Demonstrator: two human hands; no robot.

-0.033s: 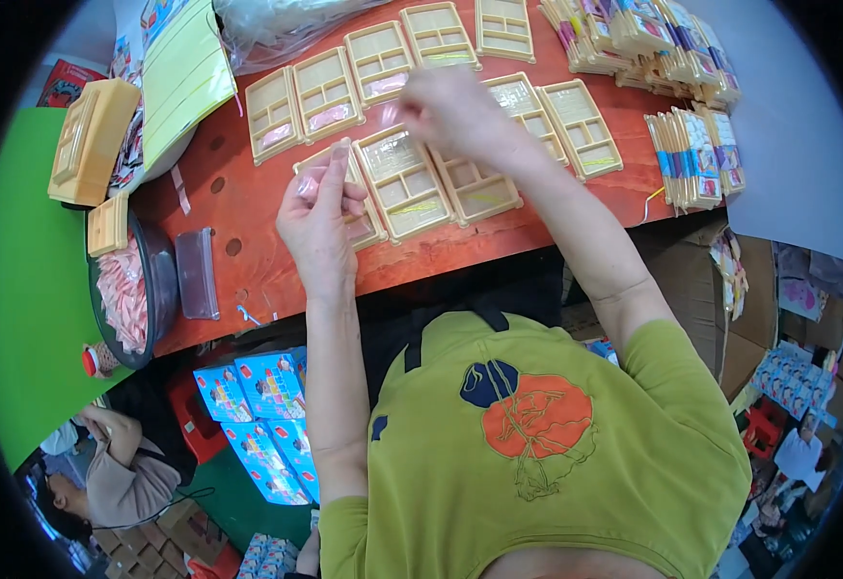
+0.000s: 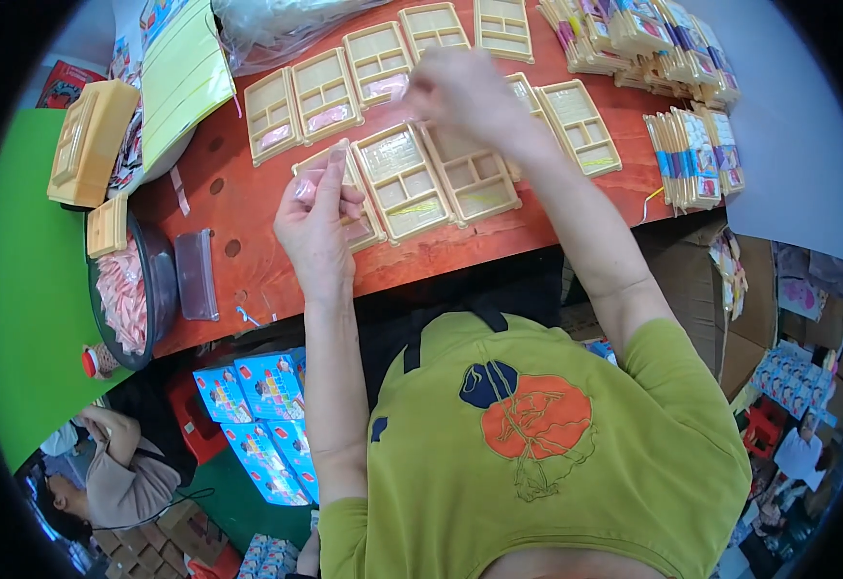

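My left hand (image 2: 315,217) is closed around small pink packets (image 2: 304,190), over a cream compartment tray (image 2: 371,225) in the near row. Farther off, my right hand (image 2: 455,92) hovers above the gap between the two tray rows, smeared by motion. Its fingers look pinched together; what they hold is too blurred to name. Pink packets lie in the left trays of the far row, one of them in a tray (image 2: 371,46) close to my right fingertips. Thin yellow-green pieces (image 2: 416,207) lie in several near-row trays.
A dark tub (image 2: 159,289) of pink packets stands at the table's left edge, beside a clear plastic box (image 2: 197,274). Filled trays (image 2: 689,159) are stacked at the right. A plastic bag (image 2: 277,29) lies at the back. Blue boxes (image 2: 265,425) stand below; another person sits lower left.
My right hand has shifted slightly to the right and away from the near trays. My left hand has barely moved and keeps its pink packets.
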